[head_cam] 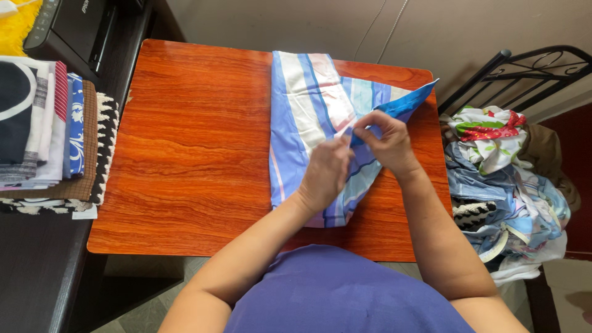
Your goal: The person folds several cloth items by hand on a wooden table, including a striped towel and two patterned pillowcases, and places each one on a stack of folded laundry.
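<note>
A blue, white and pink striped cloth (308,105) lies partly folded on the right half of a red-brown wooden table (191,154). My left hand (325,172) rests on the cloth and pinches its edge near the middle. My right hand (385,142) pinches the same edge just beside it, with a bright blue corner of the cloth (407,103) lifted and pointing toward the back right. Both hands meet at one spot on the fabric.
A stack of folded cloths (49,135) sits on a dark surface at the left. A black printer (74,28) stands behind it. On the right, a black metal chair (530,65) holds a heap of unfolded clothes (505,179).
</note>
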